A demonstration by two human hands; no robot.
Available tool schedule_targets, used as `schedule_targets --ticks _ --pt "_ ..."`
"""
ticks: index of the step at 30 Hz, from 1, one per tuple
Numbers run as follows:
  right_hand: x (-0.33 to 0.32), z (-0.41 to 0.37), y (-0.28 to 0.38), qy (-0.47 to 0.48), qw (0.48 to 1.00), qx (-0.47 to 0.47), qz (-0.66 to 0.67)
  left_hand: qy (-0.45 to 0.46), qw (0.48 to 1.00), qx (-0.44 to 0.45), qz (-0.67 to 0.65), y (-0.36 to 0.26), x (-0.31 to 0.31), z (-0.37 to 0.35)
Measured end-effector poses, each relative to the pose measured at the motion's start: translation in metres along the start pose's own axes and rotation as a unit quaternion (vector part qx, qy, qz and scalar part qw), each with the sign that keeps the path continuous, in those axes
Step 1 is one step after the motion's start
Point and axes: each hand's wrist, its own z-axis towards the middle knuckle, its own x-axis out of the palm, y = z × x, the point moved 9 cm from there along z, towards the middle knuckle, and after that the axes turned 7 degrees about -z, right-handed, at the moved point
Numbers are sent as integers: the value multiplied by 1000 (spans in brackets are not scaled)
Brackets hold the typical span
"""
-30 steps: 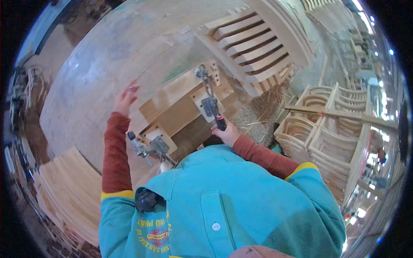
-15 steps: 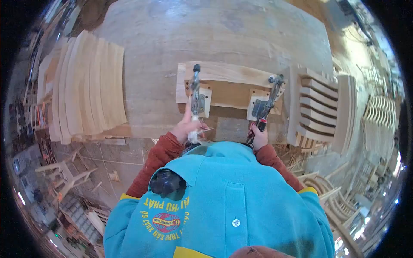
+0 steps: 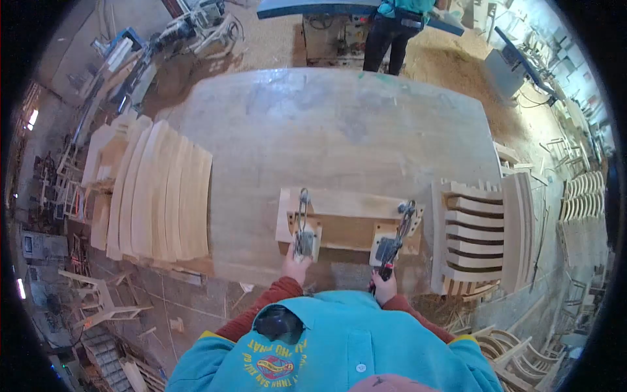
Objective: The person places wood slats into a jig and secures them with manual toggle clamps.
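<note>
A wooden jig [image 3: 353, 202] lies at the near edge of the big table, with a pale curved-edged board across it. Two metal toggle clamps are mounted on it on light blocks: a left toggle clamp [image 3: 303, 222] and a right toggle clamp [image 3: 400, 235]. My left hand [image 3: 298, 268] is closed at the near end of the left clamp; its handle is hidden by the fingers. My right hand [image 3: 385, 286] is wrapped round the dark and red handle of the right clamp. Both clamp arms extend away from me over the board.
Curved wooden slats [image 3: 163, 196] are stacked on the table's left. Slatted chair-back parts [image 3: 477, 228] stand at its right. Beyond the worktable [image 3: 294, 124], a person [image 3: 388, 39] stands at a machine bench [image 3: 313, 8]. Wooden frames [image 3: 108, 300] lie on the floor at lower left.
The view has tilted up, showing the far machine and person. My left hand has moved forward along the left clamp to its base. My right hand stays on its handle.
</note>
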Motion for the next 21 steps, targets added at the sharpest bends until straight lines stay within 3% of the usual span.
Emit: schedule_targets --ticks 1,4,5,8,10,11,16,21 --pt "1 1 -2 1 1000 12 6 10 997 -26 -75 13 6 4" --pt "1 -6 3 -4 999 48 13 -15 999 30 -19 -57 -8 -18" --pt "0 -6 2 -10 999 52 12 -30 998 57 -16 -51 -8 -15" --pt "1 -1 0 -18 998 62 24 -41 997 32 54 -34 -7 -9" --pt "-1 7 -13 -2 996 82 28 -45 999 24 -11 -8 -1 -3" --pt "-4 9 -3 -21 998 46 -29 -55 998 38 -11 -18 -2 -6" --pt "-3 32 36 14 998 37 -52 -78 973 150 -156 -20 15 11" --pt "-10 121 101 68 991 12 -115 -64 974 65 -208 -6 60 56"
